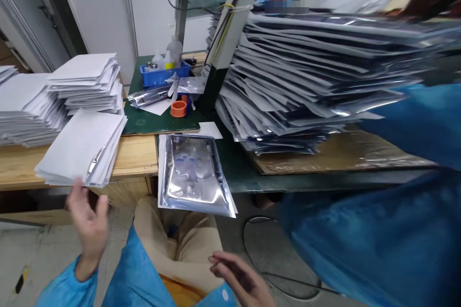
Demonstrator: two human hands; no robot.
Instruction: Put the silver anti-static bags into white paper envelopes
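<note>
Left hand (pixel 88 223): fingers apart, empty, just below the overhanging white envelope pile (pixel 82 148); blurred, contact unclear. Right hand (pixel 241 278): low over the lap, fingers loosely apart, empty. Silver pouch (pixel 194 175) lies flat at the worktop (pixel 137 153) edge, above both hands. Tall pouch stack (pixel 306 86) and a co-worker's blue sleeve (pixel 396 211) crowd the right.

One head-worn camera looks forward and down, close over the wooden bench (pixel 137 153); left hand (pixel 88 223) lower left, right hand (pixel 245 280) bottom centre.
</note>
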